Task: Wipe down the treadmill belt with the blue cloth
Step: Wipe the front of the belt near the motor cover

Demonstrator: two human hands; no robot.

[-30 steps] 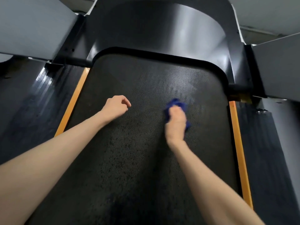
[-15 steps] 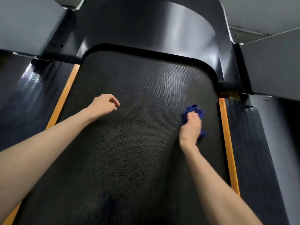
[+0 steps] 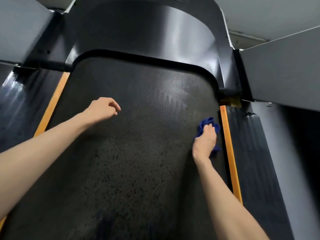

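Observation:
The black textured treadmill belt (image 3: 138,153) fills the middle of the head view. My right hand (image 3: 206,141) grips the crumpled blue cloth (image 3: 207,122) and presses it on the belt at its right edge, just beside the orange strip. The cloth pokes out past my fingers and below my palm. My left hand (image 3: 102,109) hovers over the belt's left half with fingers loosely curled, holding nothing.
Orange strips (image 3: 228,149) (image 3: 52,104) run along both sides of the belt, with dark side rails (image 3: 256,161) beyond them. The curved black motor cover (image 3: 142,35) rises at the belt's far end. Grey uprights (image 3: 284,70) flank it.
My right hand has swept the blue cloth rightwards across the belt, from near the middle to the right edge. My left hand has stayed roughly where it was.

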